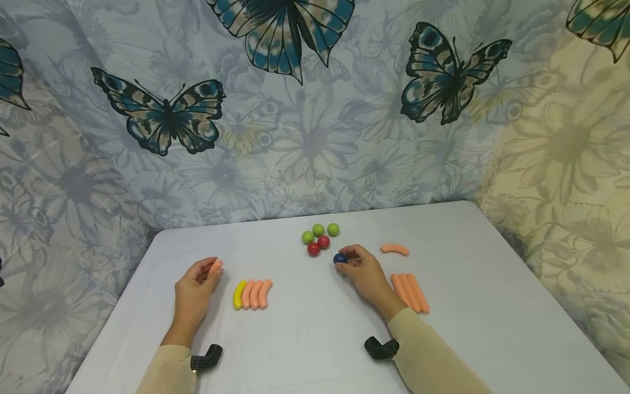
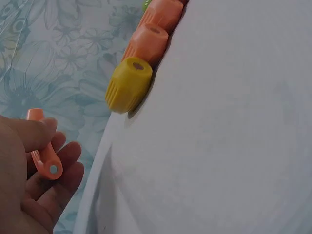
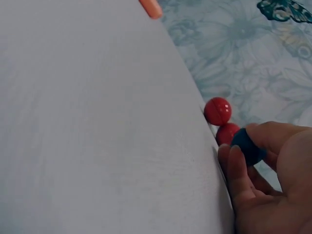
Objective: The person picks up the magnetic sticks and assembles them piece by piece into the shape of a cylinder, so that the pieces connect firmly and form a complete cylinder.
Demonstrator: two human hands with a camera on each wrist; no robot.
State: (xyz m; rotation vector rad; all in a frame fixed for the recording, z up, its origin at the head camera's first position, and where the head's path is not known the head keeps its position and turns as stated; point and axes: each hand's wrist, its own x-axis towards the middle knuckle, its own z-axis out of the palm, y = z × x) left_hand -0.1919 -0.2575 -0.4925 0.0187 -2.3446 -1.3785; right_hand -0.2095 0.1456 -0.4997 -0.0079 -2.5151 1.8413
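Note:
Between the thumb and fingers of my left hand [image 1: 191, 295] is a small orange plastic piece [image 2: 48, 165], with a hole in its visible end. The hand is over the left part of the table. Just right of it, a yellow curved piece [image 1: 239, 295] lies beside a row of orange curved pieces [image 1: 254, 295]. Near the table's middle, my right hand [image 1: 366, 279] pinches a dark blue ball [image 1: 339, 258] with thumb and fingertips. Two red balls [image 1: 313, 249] lie beyond that hand to the left; whether the blue ball touches the table is unclear.
Three green balls [image 1: 318, 230] sit behind the red ones. On the right, a single orange curved piece [image 1: 395, 249] lies beyond several straight orange sticks [image 1: 410, 293], partly behind my right forearm. A butterfly-patterned cloth [image 1: 315, 142] hangs behind the white table [image 1: 305, 350].

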